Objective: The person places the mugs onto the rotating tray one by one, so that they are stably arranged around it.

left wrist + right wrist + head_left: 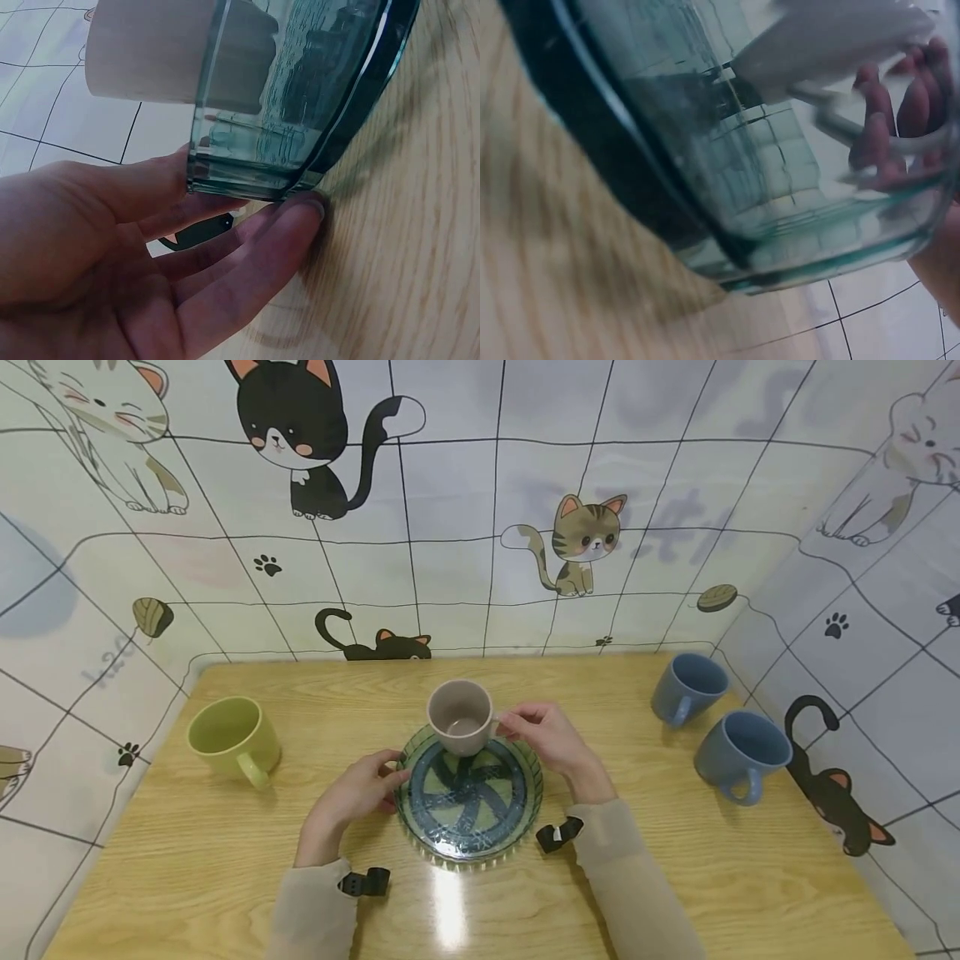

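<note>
A round green glass dish (468,793) with a swirl pattern and a ridged edge stands on the wooden table. My left hand (362,789) holds its left side. In the left wrist view the thumb (142,184) lies at the upper rim and the fingers (255,292) reach down to the table beside the glass. A pinkish-grey mug (461,718) is at the dish's far edge, its opening tipped toward me. My right hand (551,739) pinches the mug's handle from the right. Through the glass, the right wrist view shows the fingers (874,127) at that handle.
A yellow-green mug (235,739) stands on the left of the table (337,910). On the right are two blue mugs, one farther back (688,687) and one nearer (742,756). A cat-printed cloth wall (450,568) encloses the back and sides.
</note>
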A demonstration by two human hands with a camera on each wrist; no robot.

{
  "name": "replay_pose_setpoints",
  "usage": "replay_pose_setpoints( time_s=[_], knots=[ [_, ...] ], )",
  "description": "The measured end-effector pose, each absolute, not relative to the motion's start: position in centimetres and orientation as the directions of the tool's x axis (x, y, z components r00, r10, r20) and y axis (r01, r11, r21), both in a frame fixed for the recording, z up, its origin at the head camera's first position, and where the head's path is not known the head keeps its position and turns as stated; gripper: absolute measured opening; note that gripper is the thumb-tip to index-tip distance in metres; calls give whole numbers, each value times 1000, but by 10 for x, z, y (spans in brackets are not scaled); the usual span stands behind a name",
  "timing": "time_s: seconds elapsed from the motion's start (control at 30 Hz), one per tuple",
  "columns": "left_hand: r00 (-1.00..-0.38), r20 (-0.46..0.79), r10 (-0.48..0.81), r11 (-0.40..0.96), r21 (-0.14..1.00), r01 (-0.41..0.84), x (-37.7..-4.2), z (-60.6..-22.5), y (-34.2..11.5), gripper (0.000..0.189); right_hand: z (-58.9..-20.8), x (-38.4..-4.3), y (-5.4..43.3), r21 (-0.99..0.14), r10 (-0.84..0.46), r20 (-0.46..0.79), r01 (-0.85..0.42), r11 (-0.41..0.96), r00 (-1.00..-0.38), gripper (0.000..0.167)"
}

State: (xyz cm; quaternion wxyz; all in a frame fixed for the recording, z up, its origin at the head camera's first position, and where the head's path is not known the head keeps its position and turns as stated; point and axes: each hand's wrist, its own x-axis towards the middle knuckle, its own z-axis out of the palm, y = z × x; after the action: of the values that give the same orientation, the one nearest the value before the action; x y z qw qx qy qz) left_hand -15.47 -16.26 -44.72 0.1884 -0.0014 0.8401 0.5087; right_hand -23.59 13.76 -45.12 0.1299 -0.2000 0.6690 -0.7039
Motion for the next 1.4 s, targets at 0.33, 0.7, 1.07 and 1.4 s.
replay_pose_setpoints(
  time_s=[0.33,0.7,1.07,1.4],
  knots=[
    [-934,-313,171,501,844,-191,-156,-448,-163,47,-456,-238,134,-994,-450,112,-105,-42,-886,26],
    [-930,-320,179,486,851,-199,-156,-448,-161,48,-458,-236,134,-996,-380,83,-83,-16,-921,28],
    [-928,-331,169,476,852,-217,-155,-447,-163,47,-456,-234,126,-998,-312,53,-41,-45,-949,25],
    [-926,-332,178,473,854,-216,-155,-447,-163,47,-457,-236,124,-998,-263,20,-3,-65,-965,29]
  ],
)
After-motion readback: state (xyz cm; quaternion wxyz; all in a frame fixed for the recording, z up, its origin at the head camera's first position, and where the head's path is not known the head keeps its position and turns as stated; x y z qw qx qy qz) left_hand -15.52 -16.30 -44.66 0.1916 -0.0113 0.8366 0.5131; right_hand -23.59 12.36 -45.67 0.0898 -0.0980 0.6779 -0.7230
